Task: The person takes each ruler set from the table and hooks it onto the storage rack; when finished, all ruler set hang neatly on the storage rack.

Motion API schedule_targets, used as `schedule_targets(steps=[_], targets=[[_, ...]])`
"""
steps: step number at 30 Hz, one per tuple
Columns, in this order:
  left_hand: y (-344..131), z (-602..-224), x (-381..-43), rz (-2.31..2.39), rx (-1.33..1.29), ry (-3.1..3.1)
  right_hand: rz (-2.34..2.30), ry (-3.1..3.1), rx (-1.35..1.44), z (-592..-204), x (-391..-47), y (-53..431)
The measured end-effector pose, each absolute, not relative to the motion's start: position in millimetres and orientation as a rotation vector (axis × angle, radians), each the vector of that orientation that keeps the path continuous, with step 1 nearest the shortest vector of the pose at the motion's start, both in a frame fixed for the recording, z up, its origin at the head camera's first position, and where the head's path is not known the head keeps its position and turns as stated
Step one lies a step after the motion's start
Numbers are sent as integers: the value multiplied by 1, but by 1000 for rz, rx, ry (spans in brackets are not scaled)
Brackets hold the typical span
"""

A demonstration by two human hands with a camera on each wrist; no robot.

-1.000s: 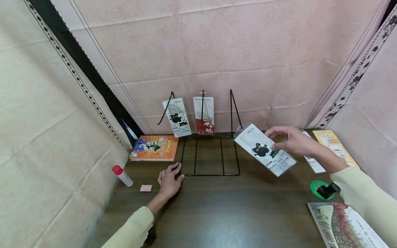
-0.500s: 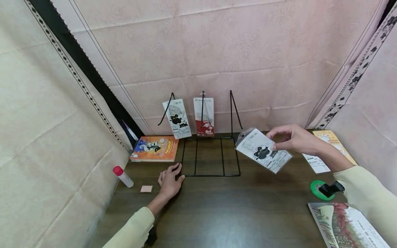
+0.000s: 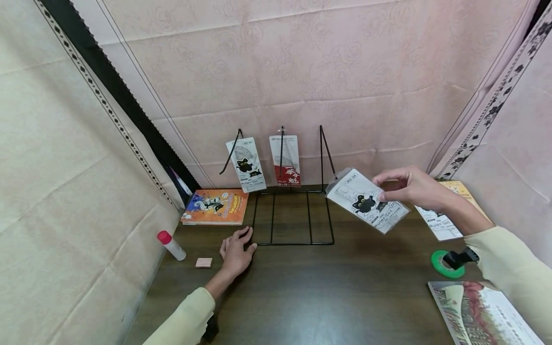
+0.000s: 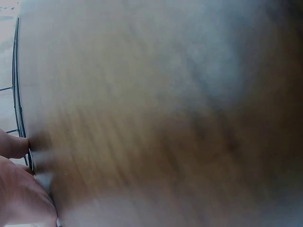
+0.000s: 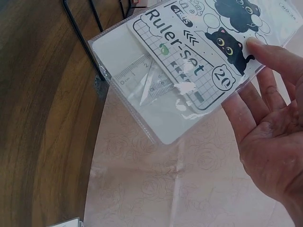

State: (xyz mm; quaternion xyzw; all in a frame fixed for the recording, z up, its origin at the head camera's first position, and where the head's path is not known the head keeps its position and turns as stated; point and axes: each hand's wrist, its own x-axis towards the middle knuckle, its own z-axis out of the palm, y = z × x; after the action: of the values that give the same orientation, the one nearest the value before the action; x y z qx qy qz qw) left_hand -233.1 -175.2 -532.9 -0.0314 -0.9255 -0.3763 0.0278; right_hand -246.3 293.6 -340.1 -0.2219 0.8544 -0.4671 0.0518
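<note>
My right hand (image 3: 411, 189) pinches a clear-sleeved ruler set (image 3: 366, 201), its thumb on the printed front and fingers behind. The pack tilts, its top end by the tip of the right prong of a black wire display rack (image 3: 310, 215). Whether the prong passes through the pack's hole, I cannot tell. In the right wrist view, clear rulers show through the ruler set (image 5: 189, 61). My left hand (image 3: 236, 251) holds the rack's front left corner between thumb and fingers. Another ruler set (image 3: 246, 165) hangs on the left prong, and a red-and-white pack (image 3: 285, 160) on the middle one.
Left of the rack lie an orange book (image 3: 215, 206), a glue stick (image 3: 171, 245) and a pink eraser (image 3: 204, 262). To the right are a white ruler pack (image 3: 437, 224), a yellow pack (image 3: 463, 194), green tape (image 3: 446, 266) and a picture book (image 3: 483, 311).
My right hand lowered the ruler set away from the right prong's tip, then raised it back to the tip. The red-and-white pack swung slightly. My left hand stayed at the rack's corner.
</note>
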Motion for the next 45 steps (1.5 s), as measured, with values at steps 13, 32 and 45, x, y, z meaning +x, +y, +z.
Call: schedule_targets(steps=[13, 32, 45], targets=[[-172, -532, -232, -1176, -120, -2858, -1476, 2674, -592, -347, -253, 293], [-175, -532, -233, -1137, -105, -2872, -1686, 2560, -555, -372, -284, 270], [-175, -533, -232, -1139, -110, -2854, -1837, 2508, -495, -377, -301, 254]])
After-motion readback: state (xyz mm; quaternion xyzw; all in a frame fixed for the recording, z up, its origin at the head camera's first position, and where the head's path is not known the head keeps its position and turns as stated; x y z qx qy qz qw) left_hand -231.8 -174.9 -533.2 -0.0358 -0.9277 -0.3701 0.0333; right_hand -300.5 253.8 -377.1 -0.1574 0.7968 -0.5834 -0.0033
